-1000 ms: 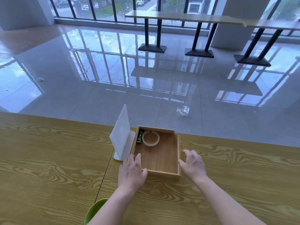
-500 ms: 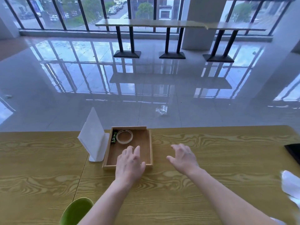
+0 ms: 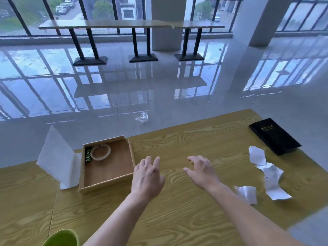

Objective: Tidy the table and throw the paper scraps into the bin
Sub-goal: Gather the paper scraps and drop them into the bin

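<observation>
1. I get cool, even daylight from the windows (image 3: 106, 13) at the far wall; the room is bright.
2. The floor (image 3: 159, 96) is glossy and mirrors the window panes in pale blue glare.
3. Shadows on the surface (image 3: 186, 219) are soft and faint under both forearms.
4. Wide-angle bending curves the window bars and tilts the surface edge.
5. The whole frame is slightly soft; the lettering on the black folder (image 3: 274, 135) is unreadable.
</observation>
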Available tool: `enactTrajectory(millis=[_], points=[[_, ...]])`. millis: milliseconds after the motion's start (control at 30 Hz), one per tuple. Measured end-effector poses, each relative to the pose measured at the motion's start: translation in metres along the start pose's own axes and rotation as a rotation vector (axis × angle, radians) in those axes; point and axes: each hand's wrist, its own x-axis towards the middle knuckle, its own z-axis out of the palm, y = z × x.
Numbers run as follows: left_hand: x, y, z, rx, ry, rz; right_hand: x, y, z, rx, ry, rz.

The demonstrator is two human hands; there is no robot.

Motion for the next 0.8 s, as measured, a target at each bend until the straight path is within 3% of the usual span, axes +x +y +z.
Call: enactTrajectory(millis=[400,600,800], points=[[-0.033,0.106,0.037,-0.083,-0.187,0.294,-0.117,0.119,-0.027,0.031,0.138,0.354],[-0.038,0.170,0.060,-0.097,-0.231,0.363,-0.144,0.184,-0.048,0.026,0.174,0.435],[-0.028,0.229,0.091,-0.101,-0.222,0.334,-0.132,0.256,-0.064,0.023,0.173,0.388]])
